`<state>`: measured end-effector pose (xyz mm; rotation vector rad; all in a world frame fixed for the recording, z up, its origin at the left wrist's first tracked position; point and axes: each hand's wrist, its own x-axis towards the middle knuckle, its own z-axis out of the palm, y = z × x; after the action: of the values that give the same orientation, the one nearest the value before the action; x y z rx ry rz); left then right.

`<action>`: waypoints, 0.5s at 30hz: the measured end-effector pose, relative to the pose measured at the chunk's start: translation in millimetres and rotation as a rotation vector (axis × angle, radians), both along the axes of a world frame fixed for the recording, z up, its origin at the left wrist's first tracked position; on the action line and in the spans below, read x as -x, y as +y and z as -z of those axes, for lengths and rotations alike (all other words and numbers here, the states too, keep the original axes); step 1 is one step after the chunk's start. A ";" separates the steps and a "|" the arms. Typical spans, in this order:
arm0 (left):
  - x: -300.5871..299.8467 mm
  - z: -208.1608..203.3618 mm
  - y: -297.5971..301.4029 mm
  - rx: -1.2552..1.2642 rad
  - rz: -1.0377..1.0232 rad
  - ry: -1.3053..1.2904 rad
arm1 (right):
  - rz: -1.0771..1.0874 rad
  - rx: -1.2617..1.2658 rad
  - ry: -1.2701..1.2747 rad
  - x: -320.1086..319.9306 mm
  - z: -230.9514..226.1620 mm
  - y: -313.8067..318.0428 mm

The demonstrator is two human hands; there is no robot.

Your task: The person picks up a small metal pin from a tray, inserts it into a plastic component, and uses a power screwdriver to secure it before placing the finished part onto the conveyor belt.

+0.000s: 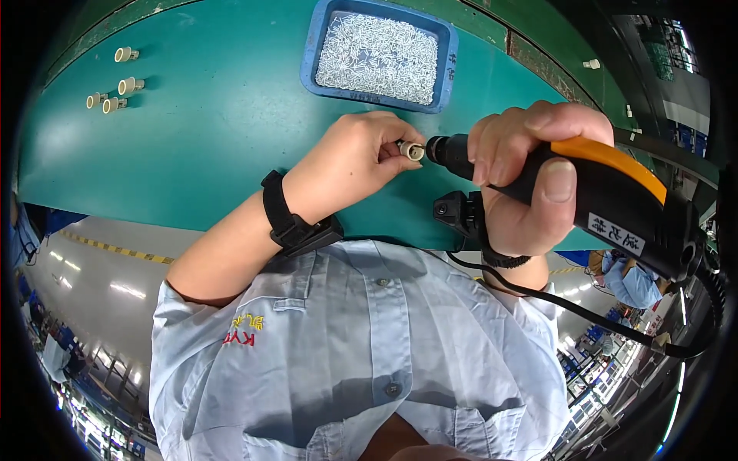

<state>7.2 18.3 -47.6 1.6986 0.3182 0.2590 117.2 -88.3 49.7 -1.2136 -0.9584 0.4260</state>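
Left hand (pixel 361 150): grip narrow, thumb and fingertips pinching one beige fitting (pixel 413 153).
Right hand (pixel 530 165): grip wrapped round the body of a black-and-orange power driver (pixel 607 201), nose pointing left.
Fitting position: in the left fingers over the tabletop (pixel 207 115), just beside the driver's nose, on the wearer's side of the blue tray (pixel 310 58).
Nose to fitting: very near; whether the bit touches cannot be made out.
Step in hand (judged): fastening something into the fitting.
Alignment: bit should meet its seat square on; better to turn the fitting than to cock the right wrist.
Pinch: firm enough to resist twist, fingertips well out of the bit's path.
Pressure: steady push along the bit's axis; ease off on seating, since overdriving could crack the fitting if brittle.
Tray contents: many small silvery pieces (pixel 377 58), lying loose; too fine to tell their exact shape.
Black cable (pixel 569 309): passes below the right forearm; best left slack so it does not tug.
Other fittings: four similar beige pieces (pixel 130 85), far left, well apart from the work.
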 end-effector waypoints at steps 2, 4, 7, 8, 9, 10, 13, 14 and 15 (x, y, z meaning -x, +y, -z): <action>0.2 -1.9 -0.1 0.006 -0.004 0.003 | 0.007 0.015 -0.029 0.8 -1.0 0.9; 0.5 -2.2 -0.6 0.011 -0.009 0.007 | 0.007 0.024 -0.042 0.8 -1.4 2.1; 1.2 -1.6 -0.9 0.012 -0.019 0.002 | 0.004 0.043 -0.095 -0.1 -1.2 5.2; 1.3 -1.6 -0.5 0.015 -0.023 0.003 | 0.001 0.045 -0.094 -0.5 -1.1 6.2; 1.3 -1.5 0.2 0.017 -0.016 0.003 | -0.007 0.061 -0.101 -1.1 -1.1 6.8; 1.3 -1.4 0.9 0.019 -0.010 0.003 | -0.015 0.077 -0.108 -1.7 -0.9 7.5; 1.5 -2.5 2.2 0.011 -0.006 0.002 | -0.021 0.087 -0.104 -1.3 0.7 10.0; 1.6 -3.1 2.5 0.000 -0.007 0.000 | -0.017 0.079 -0.092 -0.8 1.6 10.6; 1.8 -3.6 2.6 -0.012 -0.007 -0.001 | -0.013 0.070 -0.081 -0.3 2.4 11.1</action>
<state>5.4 21.0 -44.0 1.7091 0.3220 0.2673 117.5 -77.2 47.3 -1.2966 -1.0280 0.4260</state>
